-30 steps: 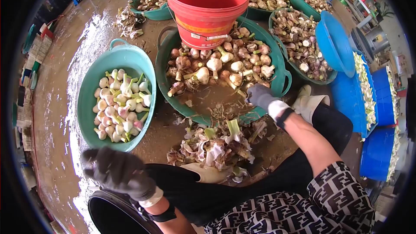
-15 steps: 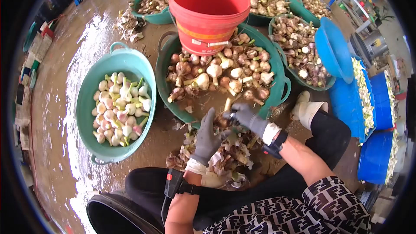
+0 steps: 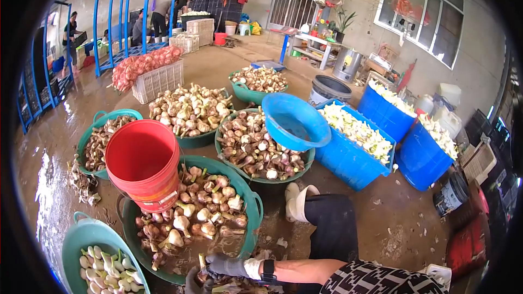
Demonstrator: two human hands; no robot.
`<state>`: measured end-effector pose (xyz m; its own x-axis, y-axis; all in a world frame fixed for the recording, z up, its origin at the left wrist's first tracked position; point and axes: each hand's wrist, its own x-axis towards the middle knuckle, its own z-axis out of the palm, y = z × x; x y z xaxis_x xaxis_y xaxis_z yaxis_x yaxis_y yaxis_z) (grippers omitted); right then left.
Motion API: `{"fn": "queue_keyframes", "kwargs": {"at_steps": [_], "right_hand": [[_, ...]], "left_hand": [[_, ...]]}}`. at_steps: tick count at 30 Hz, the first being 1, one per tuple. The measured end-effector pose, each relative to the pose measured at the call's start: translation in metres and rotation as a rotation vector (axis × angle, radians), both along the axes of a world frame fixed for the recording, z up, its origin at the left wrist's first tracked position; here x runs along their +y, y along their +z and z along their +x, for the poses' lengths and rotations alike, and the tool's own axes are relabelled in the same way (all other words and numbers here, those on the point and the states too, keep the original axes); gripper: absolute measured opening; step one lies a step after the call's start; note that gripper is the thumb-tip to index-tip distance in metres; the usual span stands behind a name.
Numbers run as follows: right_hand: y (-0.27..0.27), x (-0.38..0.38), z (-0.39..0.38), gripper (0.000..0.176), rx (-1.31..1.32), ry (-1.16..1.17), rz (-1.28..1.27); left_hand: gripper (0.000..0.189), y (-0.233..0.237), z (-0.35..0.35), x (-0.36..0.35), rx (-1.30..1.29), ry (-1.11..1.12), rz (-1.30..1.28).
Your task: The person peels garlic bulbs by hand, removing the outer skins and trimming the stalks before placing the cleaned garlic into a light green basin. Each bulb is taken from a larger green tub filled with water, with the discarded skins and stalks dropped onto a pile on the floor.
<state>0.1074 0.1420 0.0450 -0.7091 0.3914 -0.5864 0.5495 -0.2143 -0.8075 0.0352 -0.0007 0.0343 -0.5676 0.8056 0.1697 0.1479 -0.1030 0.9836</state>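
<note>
My right hand (image 3: 224, 265), in a grey glove, reaches in at the bottom of the view, its fingers closed at a garlic bulb (image 3: 202, 276) with its stem pointing up. On the bulb's other side, my left hand (image 3: 194, 283), also gloved, is curled against it and partly cut off by the frame's lower edge. Just beyond both hands is a green tub (image 3: 251, 234) of unpeeled garlic bulbs (image 3: 210, 215). A red bucket (image 3: 143, 171) stands in that tub. At the lower left, another green tub (image 3: 73, 242) holds cleaned white garlic bulbs (image 3: 109, 272).
More green tubs of garlic (image 3: 190, 110) stand ahead. A blue basin (image 3: 294, 120) rests on one tub's edge. Blue containers (image 3: 354, 174) of pale pieces are at the right. People (image 3: 159, 19) are at the back near blue racks (image 3: 98, 27). My boot (image 3: 297, 201) is right of the tub.
The view has swung up and to the right, so my hands appear lower. My left hand, previously spread open beside the garlic bulb, is now curled against it.
</note>
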Motion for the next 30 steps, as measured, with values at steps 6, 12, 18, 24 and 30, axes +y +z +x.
{"fn": "queue_keyframes", "kwargs": {"at_steps": [6,12,18,24,30], "right_hand": [[-0.06,0.005,0.003,0.012,0.183,0.239,0.968],[0.007,-0.008,0.004,0.02,-0.111,0.258,0.713],[0.012,-0.006,0.019,0.016,0.374,0.223,0.398],[-0.005,-0.001,0.017,0.01,0.48,-0.203,-0.633],[0.001,-0.009,0.018,0.009,0.297,-0.059,-0.153]], "left_hand": [[0.032,0.015,-0.002,-0.003,-0.538,0.073,-0.096],[0.035,-0.022,-0.018,0.004,-1.148,-0.309,0.303],[0.029,-0.011,-0.009,-0.004,-0.559,0.11,0.002],[0.047,0.0,-0.023,-0.013,-0.544,-0.012,-0.041],[0.033,0.022,-0.022,-0.011,0.159,0.352,-0.273]]}}
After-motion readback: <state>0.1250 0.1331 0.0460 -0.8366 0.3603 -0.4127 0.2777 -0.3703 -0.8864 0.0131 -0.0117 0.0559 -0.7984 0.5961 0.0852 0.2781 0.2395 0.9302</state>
